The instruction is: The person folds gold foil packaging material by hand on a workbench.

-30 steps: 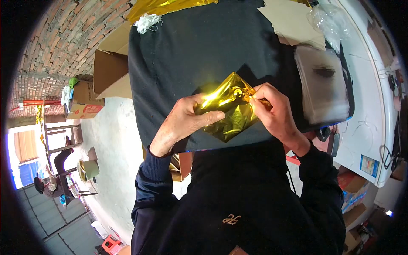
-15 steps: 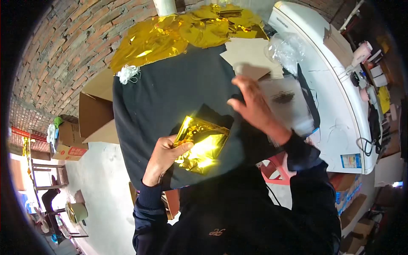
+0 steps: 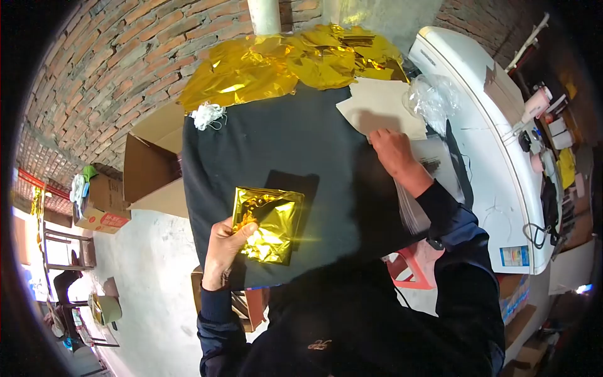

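My left hand (image 3: 226,248) grips a folded gold foil sheet (image 3: 273,229) by its left edge, thumb on top, above the black cloth (image 3: 289,138) covering the table. The foil is a shiny, roughly square packet and casts a shadow on the cloth. My right hand (image 3: 399,157) is closed, its fingers curled down at the near edge of a beige cardboard sheet (image 3: 383,107). Beneath that hand and wrist lie clear plastic bags (image 3: 440,157) with a dark printed patch. Whatever is between the right fingertips is hidden.
Gold foil sheets (image 3: 245,69) spread along the table's far edge. A white thread bundle (image 3: 207,116) lies at the far left corner, and crumpled clear plastic (image 3: 433,97) at the right. An open cardboard box (image 3: 151,163) stands left; a white appliance (image 3: 496,163) borders the right; a red stool (image 3: 418,267) is below.
My right hand has gone from spread fingers above the cloth to curled fingers at the cardboard and plastic bags. My left hand has shifted left and down with the foil, which now lies flatter.
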Motion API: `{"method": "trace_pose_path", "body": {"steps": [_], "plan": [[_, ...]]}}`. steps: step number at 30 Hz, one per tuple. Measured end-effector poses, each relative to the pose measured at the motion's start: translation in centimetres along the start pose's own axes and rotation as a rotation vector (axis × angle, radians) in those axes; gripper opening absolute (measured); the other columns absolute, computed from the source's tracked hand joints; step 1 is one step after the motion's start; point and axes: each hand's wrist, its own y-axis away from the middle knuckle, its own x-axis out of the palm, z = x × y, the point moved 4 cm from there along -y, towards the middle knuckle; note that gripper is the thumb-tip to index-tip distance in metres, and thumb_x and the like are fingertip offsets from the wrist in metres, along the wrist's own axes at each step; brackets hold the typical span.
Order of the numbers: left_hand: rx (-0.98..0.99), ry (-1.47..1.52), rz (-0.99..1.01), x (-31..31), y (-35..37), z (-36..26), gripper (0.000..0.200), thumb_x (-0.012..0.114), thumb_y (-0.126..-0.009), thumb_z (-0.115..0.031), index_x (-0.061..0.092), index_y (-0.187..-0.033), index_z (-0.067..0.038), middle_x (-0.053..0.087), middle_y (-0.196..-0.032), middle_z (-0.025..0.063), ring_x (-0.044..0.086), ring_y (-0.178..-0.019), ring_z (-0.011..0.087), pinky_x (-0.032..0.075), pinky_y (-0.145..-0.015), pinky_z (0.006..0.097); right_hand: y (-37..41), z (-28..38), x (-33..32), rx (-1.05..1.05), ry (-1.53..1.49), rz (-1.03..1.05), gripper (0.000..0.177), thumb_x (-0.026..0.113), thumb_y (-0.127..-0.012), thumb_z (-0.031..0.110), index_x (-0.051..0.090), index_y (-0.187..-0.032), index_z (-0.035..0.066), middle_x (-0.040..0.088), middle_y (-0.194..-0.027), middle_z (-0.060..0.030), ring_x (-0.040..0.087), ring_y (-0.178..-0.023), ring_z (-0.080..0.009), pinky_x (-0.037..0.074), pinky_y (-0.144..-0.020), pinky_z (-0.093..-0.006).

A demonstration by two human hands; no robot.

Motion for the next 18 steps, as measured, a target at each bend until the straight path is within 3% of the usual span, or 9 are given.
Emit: {"method": "trace_pose_path", "body": {"steps": [3,6,9,12,15,18], "plan": [[0.030,0.031,-0.018,-0.3,0.1,-0.5,0.025,0.078,-0.097,-0.010,0.076,-0.119,0.002,0.078,-0.104,0.0025,0.067,-0.087,0.0057,0.053,-0.081,0.0234,-1.1,-0.8,-0.3,0.083,-0.191,-0.003,0.012,0.072,-0.088,0.011,0.060,-0.088,0.008,0.063,-0.088,-0.0124,0.068,-0.088,-0.0337,0.057,-0.069,-0.0448],[0.051,0.006,-0.025,-0.8,0.1,-0.8,0.025,0.077,-0.098,-0.010,0.075,-0.120,0.002,0.078,-0.104,0.0033,0.068,-0.088,0.0064,0.054,-0.082,0.0238,-2.9,-2.1,-0.9,0.084,-0.382,-0.274,0.010,0.071,-0.086,0.010,0.062,-0.084,0.008,0.066,-0.088,-0.0133,0.068,-0.088,-0.0387,0.054,-0.076,-0.0503],[0.074,-0.027,-0.028,-1.5,0.0,-0.8,0.026,0.077,-0.098,-0.009,0.075,-0.121,0.002,0.078,-0.105,0.0036,0.069,-0.088,0.0069,0.055,-0.082,0.0240,-3.6,-3.0,0.1,0.200,-0.483,-0.207,0.016,0.075,-0.086,0.011,0.060,-0.085,0.006,0.065,-0.086,-0.0145,0.065,-0.090,-0.0405,0.053,-0.077,-0.0499],[0.081,-0.001,-0.049,-1.5,0.1,-1.4,0.026,0.076,-0.098,-0.009,0.075,-0.122,0.002,0.078,-0.105,0.0034,0.068,-0.087,0.0068,0.055,-0.081,0.0239,-3.2,-2.5,1.0,0.189,-0.573,-0.094,0.021,0.077,-0.087,0.015,0.059,-0.087,0.005,0.064,-0.088,-0.0157,0.064,-0.090,-0.0411,0.052,-0.076,-0.0519],[0.087,-0.017,-0.068,-1.6,0.4,-1.8,0.026,0.076,-0.099,-0.010,0.075,-0.122,0.002,0.078,-0.105,0.0029,0.068,-0.087,0.0065,0.054,-0.081,0.0237,-2.8,-1.8,0.5,0.199,-0.591,-0.047,0.018,0.074,-0.089,0.014,0.059,-0.089,0.005,0.063,-0.091,-0.0150,0.065,-0.092,-0.0389,0.053,-0.076,-0.0504],[0.102,-0.035,-0.080,-2.5,0.3,-1.6,0.025,0.075,-0.099,-0.010,0.075,-0.122,0.001,0.078,-0.104,0.0024,0.068,-0.086,0.0062,0.054,-0.080,0.0233,-3.0,-0.2,-3.1,0.025,-0.195,-0.296,0.013,0.072,-0.089,0.008,0.059,-0.088,0.007,0.060,-0.089,-0.0113,0.065,-0.088,-0.0324,0.055,-0.072,-0.0444]]}}
